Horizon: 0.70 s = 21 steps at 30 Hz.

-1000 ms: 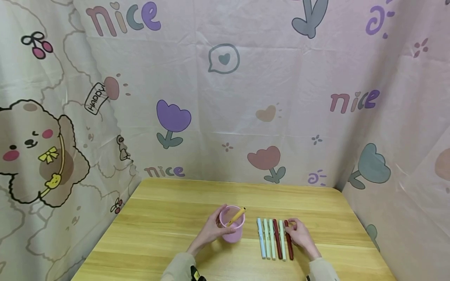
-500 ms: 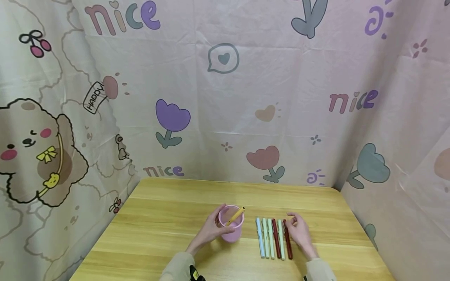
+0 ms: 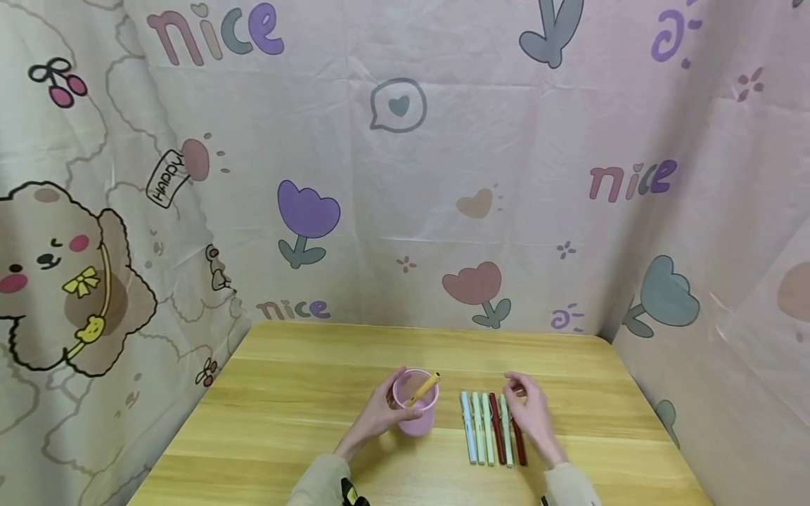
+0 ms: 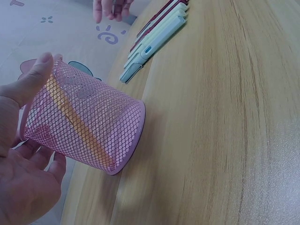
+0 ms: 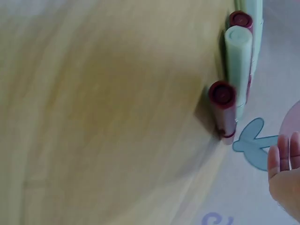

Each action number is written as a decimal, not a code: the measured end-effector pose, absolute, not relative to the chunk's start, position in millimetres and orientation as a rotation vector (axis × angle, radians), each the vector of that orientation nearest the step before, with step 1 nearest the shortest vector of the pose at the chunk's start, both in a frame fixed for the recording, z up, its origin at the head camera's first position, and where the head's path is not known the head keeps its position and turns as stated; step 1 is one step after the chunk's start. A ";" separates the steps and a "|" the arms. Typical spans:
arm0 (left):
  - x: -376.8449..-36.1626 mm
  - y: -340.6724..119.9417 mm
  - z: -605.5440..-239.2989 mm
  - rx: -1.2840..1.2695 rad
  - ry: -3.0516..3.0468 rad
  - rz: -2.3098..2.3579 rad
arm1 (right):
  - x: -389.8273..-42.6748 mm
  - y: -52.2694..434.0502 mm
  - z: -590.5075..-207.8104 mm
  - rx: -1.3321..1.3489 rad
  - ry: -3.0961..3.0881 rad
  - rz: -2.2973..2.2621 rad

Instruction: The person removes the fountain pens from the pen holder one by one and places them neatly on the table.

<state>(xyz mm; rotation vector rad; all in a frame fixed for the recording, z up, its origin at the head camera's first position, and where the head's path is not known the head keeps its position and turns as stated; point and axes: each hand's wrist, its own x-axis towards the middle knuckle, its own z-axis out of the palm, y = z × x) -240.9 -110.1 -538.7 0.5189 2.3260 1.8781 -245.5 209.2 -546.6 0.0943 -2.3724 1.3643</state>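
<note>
My left hand (image 3: 377,413) grips a pink mesh pen holder (image 3: 416,425), thumb on one side and fingers on the other. Inside the holder leans a yellow pen (image 3: 427,387), visible through the mesh in the left wrist view. My right hand (image 3: 533,411) hovers over the upper end of a row of pens, its fingers loosely bent and holding nothing. That row has a light blue pen (image 3: 468,429) at its left end, then pale green pens (image 3: 488,430) and dark red pens (image 3: 497,430). The rightmost dark red pen (image 5: 222,105) is partly hidden by my hand in the head view.
The wooden table (image 3: 304,358) reaches back to a printed cloth (image 3: 405,197) hanging behind it. More of the same cloth hangs at the left and right sides.
My right hand has moved off the rightmost dark red pen, up and leftward over the row's far end. The left hand still holds the pen holder in place. The head view has shifted slightly.
</note>
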 end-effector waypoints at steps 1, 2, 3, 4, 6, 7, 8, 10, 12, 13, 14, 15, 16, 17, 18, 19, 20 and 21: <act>-240.9 -110.3 -539.1 0.519 2.327 1.878 | -245.6 207.4 -545.8 0.112 -2.375 1.366; -241.0 -110.4 -539.4 0.520 2.329 1.876 | -245.6 205.3 -544.8 0.130 -2.376 1.369; -241.1 -110.6 -539.8 0.528 2.334 1.872 | -245.5 203.1 -544.0 0.152 -2.378 1.371; -241.1 -110.8 -539.8 0.531 2.334 1.873 | -245.5 200.7 -543.3 0.173 -2.379 1.370; -241.1 -110.9 -539.9 0.529 2.333 1.875 | -245.6 195.2 -542.3 0.223 -2.374 1.370; -241.1 -110.9 -539.7 0.532 2.338 1.872 | -245.5 192.2 -541.6 0.252 -2.370 1.366; -241.2 -110.9 -539.7 0.533 2.339 1.871 | -245.4 189.1 -540.8 0.276 -2.366 1.369; -241.3 -110.7 -539.2 0.532 2.337 1.874 | -245.6 182.8 -539.6 0.320 -2.364 1.367; -241.5 -110.5 -539.1 0.538 2.341 1.874 | -246.1 176.9 -538.4 0.359 -2.361 1.387; -241.7 -110.3 -539.1 0.542 2.345 1.873 | -246.3 174.1 -537.8 0.370 -2.366 1.399; -241.9 -110.3 -539.2 0.541 2.341 1.876 | -246.6 171.4 -537.3 0.380 -2.369 1.409; -241.9 -110.3 -539.2 0.547 2.346 1.874 | -247.1 168.7 -537.0 0.393 -2.371 1.417; -241.9 -110.2 -539.1 0.545 2.347 1.873 | -247.6 166.2 -536.8 0.406 -2.375 1.424; -242.0 -110.2 -539.2 0.545 2.349 1.870 | -248.1 163.8 -537.0 0.424 -2.376 1.426; -242.0 -110.2 -539.1 0.541 2.346 1.871 | -248.7 161.5 -537.3 0.438 -2.379 1.421; -241.8 -110.2 -538.9 0.544 2.349 1.866 | -249.2 159.2 -537.6 0.456 -2.380 1.417; -241.7 -110.1 -538.9 0.545 2.341 1.868 | -249.6 156.9 -537.8 0.475 -2.378 1.418; -241.5 -110.1 -539.0 0.548 2.340 1.866 | -250.1 154.7 -538.2 0.503 -2.379 1.416</act>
